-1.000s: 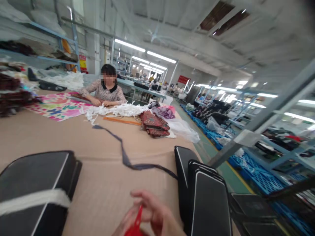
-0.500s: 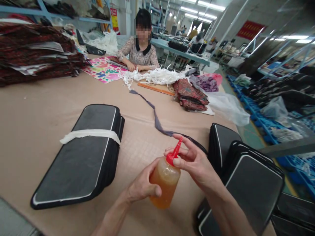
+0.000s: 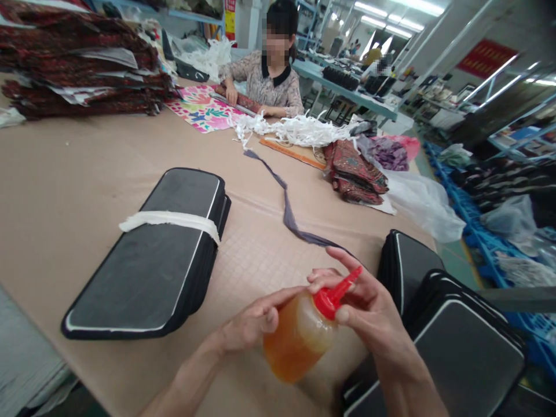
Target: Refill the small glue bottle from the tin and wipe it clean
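A long table covered in brown paper fills a garment workshop, its surface carrying work in several stages. At the far left edge rises a tall stack of dark red patterned fabric. Nearer the camera lies a bundle of flat black panels with white piping, tied across with a white strip. A second pile of the same black panels sits at the table's right corner, just beside the person's right forearm. A co-worker in a patterned blouse sits at the far end, hands on a bright floral cloth, beside a heap of white strips. A dark grey ribbon snakes down the middle of the table toward the camera. Folded red fabric and a clear plastic bag lie to the right. A red sign hangs in the background, its writing too blurred to read. In the foreground, tilted to the right over the table, is a squeeze bottle of amber liquid, bearing no readable label. The left hand wraps the bottle's body; the right hand pinches its red nozzle cap between thumb and fingers.
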Available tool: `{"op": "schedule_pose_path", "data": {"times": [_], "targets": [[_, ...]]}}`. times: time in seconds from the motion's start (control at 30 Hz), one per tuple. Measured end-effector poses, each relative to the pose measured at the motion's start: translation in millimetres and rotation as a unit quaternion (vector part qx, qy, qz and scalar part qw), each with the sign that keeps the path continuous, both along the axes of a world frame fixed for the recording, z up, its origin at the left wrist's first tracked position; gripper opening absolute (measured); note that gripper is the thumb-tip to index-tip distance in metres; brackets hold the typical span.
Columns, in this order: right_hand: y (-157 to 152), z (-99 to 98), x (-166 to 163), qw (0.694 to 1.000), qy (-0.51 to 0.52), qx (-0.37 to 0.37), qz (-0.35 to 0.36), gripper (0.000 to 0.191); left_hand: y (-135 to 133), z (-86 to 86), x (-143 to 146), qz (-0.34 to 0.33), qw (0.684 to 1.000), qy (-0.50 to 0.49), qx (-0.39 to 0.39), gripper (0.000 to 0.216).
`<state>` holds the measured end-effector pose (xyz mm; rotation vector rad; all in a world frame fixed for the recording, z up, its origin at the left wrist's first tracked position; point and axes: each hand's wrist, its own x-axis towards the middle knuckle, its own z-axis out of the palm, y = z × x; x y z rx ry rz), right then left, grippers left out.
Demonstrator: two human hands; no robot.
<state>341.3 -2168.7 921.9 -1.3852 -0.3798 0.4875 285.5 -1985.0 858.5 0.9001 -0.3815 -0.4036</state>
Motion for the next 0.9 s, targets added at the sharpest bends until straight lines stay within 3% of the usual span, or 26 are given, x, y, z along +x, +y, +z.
{"op": "schedule_pose_path", "data": {"times": [0.2,0.47,0.77,0.9], "targets": [[-2.3,8.8,-8.1,0.999,-0.006,-0.028,0.042,0.066,-5.9,8.8,2.1,-0.006,0.999,0.043,-0.001,0.06],[0.0,-0.1,-18.0,0.997,0.035,-0.033,0.066,0.064,-5.2,2.1,-2.4,-0.033,0.996,0.064,-0.046,0.065],[1.0,-2.6,-20.7,0.995,0.043,-0.027,0.089,0.061,-1.8,1.6,-5.5,-0.08,0.995,0.064,0.006,0.072],[2.4,-3.8,-23.6,0.995,0.038,-0.042,0.081,0.059,-0.5,3.5,-7.6,-0.064,0.994,0.085,0.015,0.068]]}}
